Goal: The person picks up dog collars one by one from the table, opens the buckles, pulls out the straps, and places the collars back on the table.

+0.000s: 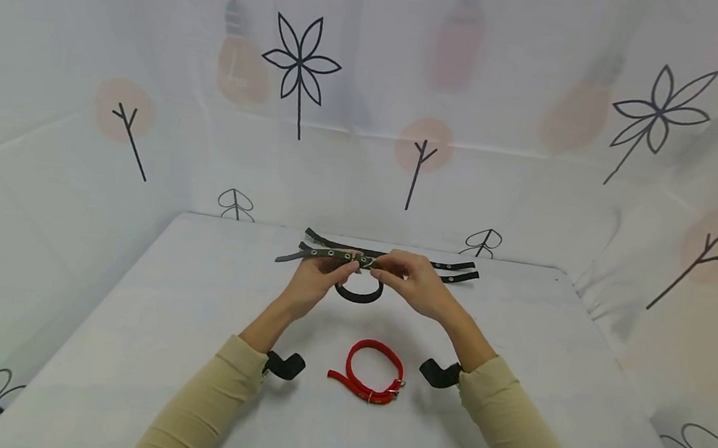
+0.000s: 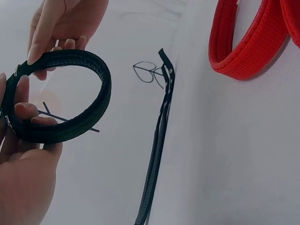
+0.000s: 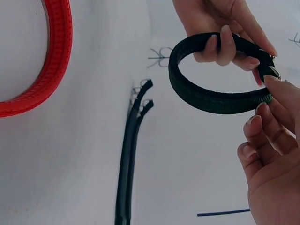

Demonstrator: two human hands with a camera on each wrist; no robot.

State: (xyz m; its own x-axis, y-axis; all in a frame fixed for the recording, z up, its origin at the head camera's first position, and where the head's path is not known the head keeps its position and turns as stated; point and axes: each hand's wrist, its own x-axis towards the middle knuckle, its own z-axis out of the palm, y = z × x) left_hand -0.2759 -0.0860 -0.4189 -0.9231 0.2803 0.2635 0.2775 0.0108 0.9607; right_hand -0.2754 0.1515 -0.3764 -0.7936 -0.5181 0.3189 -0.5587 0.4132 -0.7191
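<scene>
A dark collar [image 1: 358,298] with a metal buckle and eyelets is bent into a loop and held up above the far part of the table. The left hand [image 1: 313,281] grips it by the buckle section, fingers inside the loop in the left wrist view. From the other side, the right hand [image 1: 415,281] pinches the strap close to the buckle with thumb and fingertips. The strap's loose end points left past the left hand. Below the hands lies a red collar [image 1: 355,384], fastened in a loop with its tail to the left.
Two more dark straps [image 1: 459,267] with eyelets lie straight along the table's back edge, partly hidden behind the hands. A patterned cloth [image 1: 350,179] hangs behind the white table [image 1: 176,336]. Black wrist-worn cameras [image 1: 285,366] stick inward from both sleeves.
</scene>
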